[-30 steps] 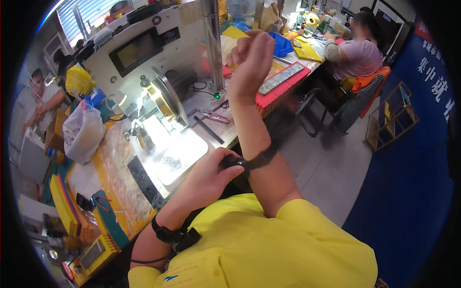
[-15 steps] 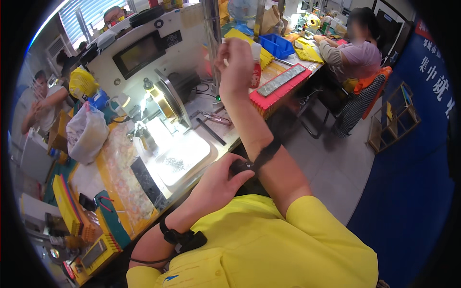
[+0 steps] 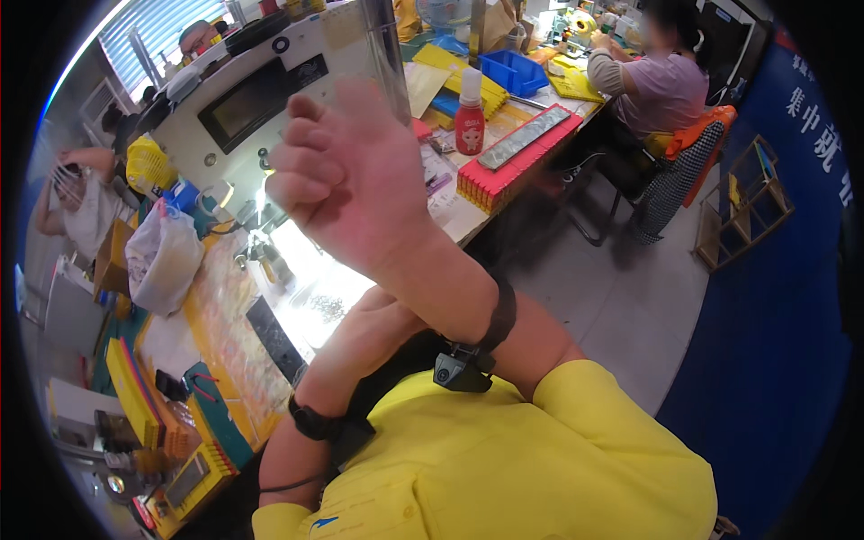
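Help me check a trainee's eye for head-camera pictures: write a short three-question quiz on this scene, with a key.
1. True or false: the left hand lies in front of the right forearm.
2. Which thing stands right beside the red stack that bears a grey bar?
A) a white bag
B) a red bottle with a white cap
C) a wooden rack
3. What is fixed to the black strap around the right forearm?

Key:
1. False; the right forearm crosses in front and hides part of the left hand, its fingers included.
2. B.
3. A small black device.
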Motion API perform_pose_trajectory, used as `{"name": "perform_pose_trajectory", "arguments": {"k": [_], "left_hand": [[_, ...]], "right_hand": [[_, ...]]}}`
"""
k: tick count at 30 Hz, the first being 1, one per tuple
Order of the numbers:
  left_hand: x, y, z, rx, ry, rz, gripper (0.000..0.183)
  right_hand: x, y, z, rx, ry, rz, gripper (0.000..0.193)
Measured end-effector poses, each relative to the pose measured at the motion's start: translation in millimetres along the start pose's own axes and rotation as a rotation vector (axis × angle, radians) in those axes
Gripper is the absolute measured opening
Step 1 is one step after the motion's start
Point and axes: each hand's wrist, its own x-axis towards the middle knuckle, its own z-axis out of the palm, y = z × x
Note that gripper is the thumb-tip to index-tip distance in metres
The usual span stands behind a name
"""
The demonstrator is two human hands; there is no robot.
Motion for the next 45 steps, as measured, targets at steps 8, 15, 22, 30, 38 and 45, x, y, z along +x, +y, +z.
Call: {"name": "perform_pose_trajectory", "arguments": {"k": [8,15,22,30,38,45], "left_hand": [[32.0,-37.6,-50.9,0.537,-0.087,0.073,0.048],[45.9,-2.5,-8.1,0.649,-0.374,0.289,0.024],[57.3,-2.1,22.8,0.777,-0.277,0.146,0.017],[-1.9,10.1,-31.8,0.574,0.108,0.41,0.017],[-96.4,154.1,-63.9,0.117,0.429,1.133,0.024],[-110.7,189.1,-77.5,0.174,0.916,1.49,0.02]], "right_hand": [[-3.0,29.3,-2.6,-0.093,-0.048,0.133,0.039],[-7.1,40.8,-7.9,-0.085,-0.013,0.179,0.041],[-13.3,71.6,1.4,-0.19,-0.055,0.225,0.041],[-46.3,24.5,22.0,-1.13,0.023,-0.2,0.021],[-75.1,67.4,-27.8,-1.671,-0.394,0.131,0.052],[-68.0,144.8,-38.5,-1.567,-0.382,0.333,0.068]]}}
